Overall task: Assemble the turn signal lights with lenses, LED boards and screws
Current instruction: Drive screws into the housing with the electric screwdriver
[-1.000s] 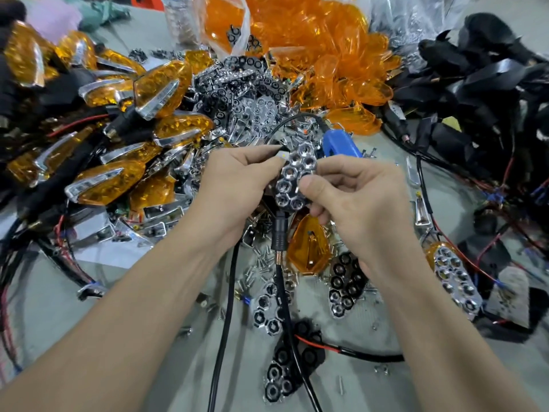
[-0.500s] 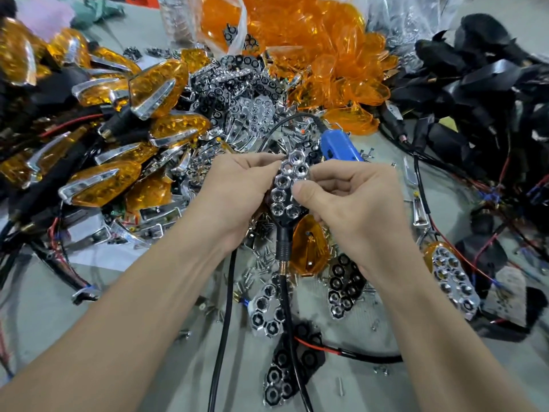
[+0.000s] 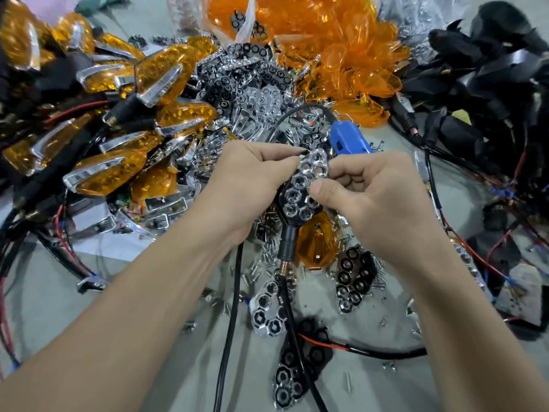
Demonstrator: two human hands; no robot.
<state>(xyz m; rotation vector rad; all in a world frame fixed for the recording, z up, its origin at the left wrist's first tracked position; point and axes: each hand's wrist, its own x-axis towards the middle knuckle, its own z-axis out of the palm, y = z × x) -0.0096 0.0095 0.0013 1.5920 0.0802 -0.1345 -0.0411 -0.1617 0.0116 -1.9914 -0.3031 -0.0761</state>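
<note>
Head view: the left hand (image 3: pixel 249 185) and right hand (image 3: pixel 377 197), fingers clamped, pinch a chrome honeycomb reflector plate (image 3: pixel 306 185) onto a black stalked plastic housing (image 3: pixel 289 239), held above loose silver screws (image 3: pixel 267 263). Uneven thumb pressure could seat it crooked, I'd say.

The left forearm (image 3: pixel 124 307) and right forearm (image 3: pixel 475 307) come up from below and meet at the honeycomb reflector (image 3: pixel 303 188). The left hand (image 3: pixel 246 185) curls round its left edge, fingertips pinching near its top. The right hand (image 3: pixel 383 203) grips its right side, thumb pressed on its face.
</note>
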